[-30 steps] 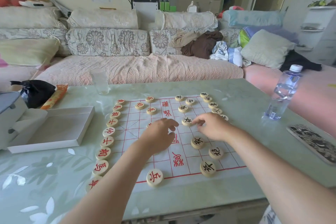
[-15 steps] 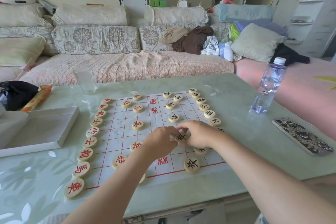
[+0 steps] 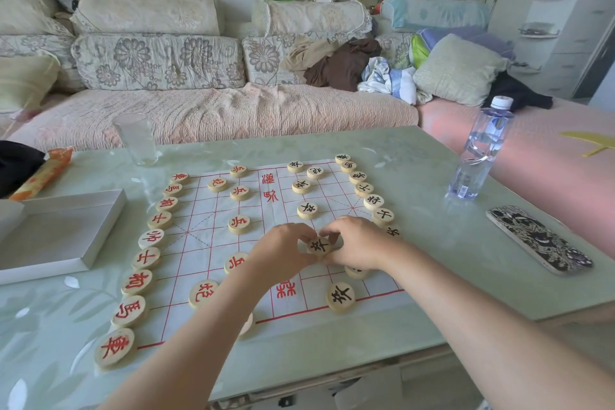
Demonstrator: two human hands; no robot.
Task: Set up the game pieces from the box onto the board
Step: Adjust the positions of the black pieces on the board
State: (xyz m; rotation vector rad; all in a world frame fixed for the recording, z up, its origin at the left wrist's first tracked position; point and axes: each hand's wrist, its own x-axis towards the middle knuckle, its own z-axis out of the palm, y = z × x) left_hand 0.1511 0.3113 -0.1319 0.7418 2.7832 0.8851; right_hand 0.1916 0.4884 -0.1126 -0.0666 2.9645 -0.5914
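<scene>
Head view shows the left hand [image 3: 283, 253] and right hand [image 3: 359, 246] have come closer together since a moment ago and now both pinch one black piece [image 3: 318, 246] just over the near side of the board [image 3: 206, 243], so it may get its spot soon.

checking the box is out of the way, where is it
In the head view the white box lies on the left of the table, just left of the board and its column of red pieces, an orange packet behind it.
</scene>
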